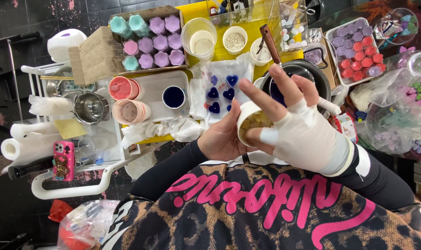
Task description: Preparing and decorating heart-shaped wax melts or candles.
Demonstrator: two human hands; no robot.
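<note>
My left hand, bare with a black sleeve, cups a small white cup of pale yellowish material close to my chest. My right hand, wrapped in white bandage, lies over the same cup. Its index finger runs across the top and its thumb across the near rim, while the other fingers spread upward. Just beyond the hands, several dark blue heart shapes lie on white paper. A dark pot with blue liquid sits behind my right fingers, a wooden-handled tool sticking out of it.
A cardboard box of purple and teal moulds, pink cups, a cup of blue liquid, a clear cup and a tray of red and purple pieces crowd the table. On the left cart are a steel bowl, paper rolls and a phone.
</note>
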